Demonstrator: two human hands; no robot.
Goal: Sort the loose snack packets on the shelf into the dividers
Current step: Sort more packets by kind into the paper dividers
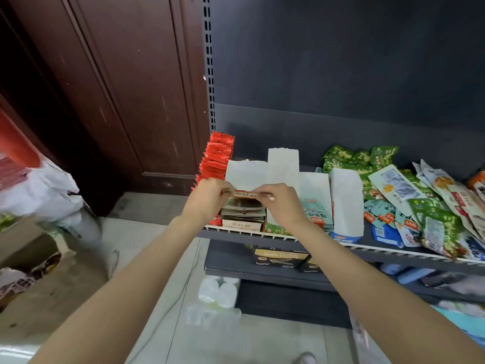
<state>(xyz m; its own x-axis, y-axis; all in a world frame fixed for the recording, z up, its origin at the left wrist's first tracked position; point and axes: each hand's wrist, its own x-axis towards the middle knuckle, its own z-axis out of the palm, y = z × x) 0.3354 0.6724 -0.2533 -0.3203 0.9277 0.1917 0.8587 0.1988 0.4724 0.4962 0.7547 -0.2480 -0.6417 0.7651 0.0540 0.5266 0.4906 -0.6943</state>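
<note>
One flat snack packet [245, 193] pinched at both ends, left hand [210, 197] and right hand [282, 203], above a stack of brownish packets [242, 212] between white dividers [283, 164]. Red packets [216, 158] filed left; loose green packets [393, 195] piled right on shelf [367, 249].

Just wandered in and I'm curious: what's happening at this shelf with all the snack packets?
A person is tidying snacks. The left hand and right hand together pinch one packet by its ends, above a stack of brown packets between the white dividers. A row of red packets already stands upright at the shelf's left end. A loose pile of green and white packets still waits on the right.
</note>
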